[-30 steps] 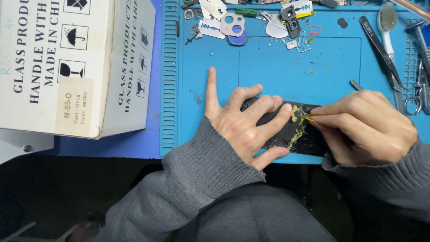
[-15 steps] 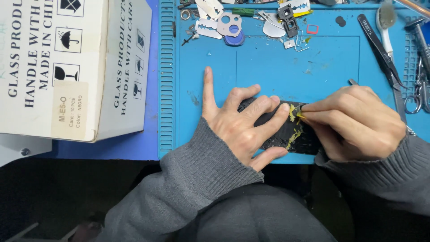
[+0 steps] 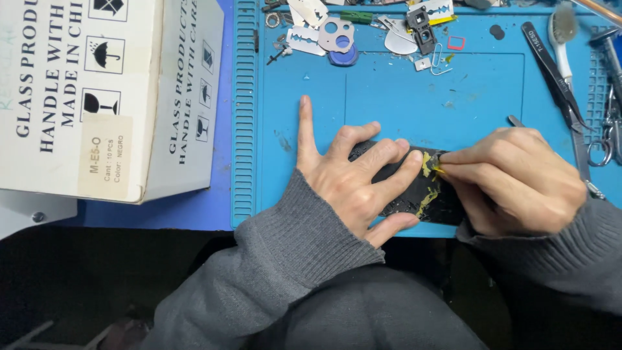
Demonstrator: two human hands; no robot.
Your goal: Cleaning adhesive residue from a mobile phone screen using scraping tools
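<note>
**A:** Starting at the left, what lay on the bench?

**B:** A white cardboard box (image 3: 110, 91) with black symbols and lettering stood at the far left, partly over the edge of the blue work mat (image 3: 402, 91). The mat's ribbed border ran just beside the box.

**A:** And the left hand?

**B:** The left hand (image 3: 353, 178) lay flat with its fingers spread, palm down, pressing on the near-left part of a black flat panel (image 3: 440, 201). The thumb pointed away from the body, resting on the mat, clear of the panel. A grey knit sleeve (image 3: 285, 272) covered the wrist.

**A:** Where was that panel?

**B:** At the mat's near edge, between the two hands, mostly hidden beneath them. Yellow adhesive residue (image 3: 427, 165) showed on it, just by the left fingertips.

**A:** The right hand?

**B:** The right hand (image 3: 518, 178) was curled, its thumb and forefinger pressed together at the yellow residue. Whether they pinched the residue itself or a thin tool, I could not tell. A slim metal shaft (image 3: 518, 122) stuck out behind the knuckles.

**A:** What was further off?

**B:** Along the far edge sat small parts: a razor blade (image 3: 304, 40), a silver camera-hole plate (image 3: 337, 32) and a black module (image 3: 421, 29). At the right lay black tweezers (image 3: 551, 68), with a brush (image 3: 562, 32) and scissors (image 3: 606, 139) nearby.
</note>
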